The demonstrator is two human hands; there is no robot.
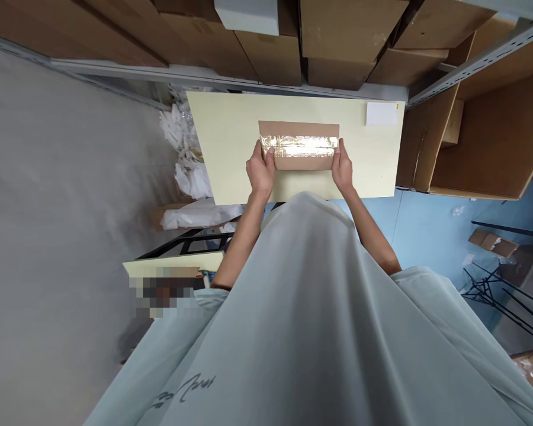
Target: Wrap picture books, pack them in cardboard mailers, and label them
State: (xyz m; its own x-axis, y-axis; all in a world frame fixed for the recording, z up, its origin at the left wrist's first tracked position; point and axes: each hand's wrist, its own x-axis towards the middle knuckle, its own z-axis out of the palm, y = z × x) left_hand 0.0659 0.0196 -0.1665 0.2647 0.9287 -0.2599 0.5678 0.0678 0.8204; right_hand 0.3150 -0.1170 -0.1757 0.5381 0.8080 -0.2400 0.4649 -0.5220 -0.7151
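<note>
two hands on one item, head view only. left hand [261, 171] grips the left end of a flat brown cardboard piece with a shiny clear-wrapped strip across it [299, 145], thumb on top, fingers curled under the edge as far as i can tell. right hand [342, 170] does the same at the right end, thumb up on the top face. both closed on it, one per end, prob so the long piece stays level and square to the body.

the cardboard lies on or just above a pale yellow rectangular tabletop [231, 154], about mid-table, slightly toward the far edge; can't tell if it touches. near edge sits just past the person's pale green shirt [311, 307].

look of it: long, low rectangle, plain kraft brown, w/ a glossy crinkled film band running left to right through the middle, catching light hard.

small white paper pad [381, 113] at far right corner, well apart. brown cardboard boxes on grey metal shelving [337, 35] beyond the far edge. white crumpled packing scraps [186, 160] on the floor, left of table.
</note>
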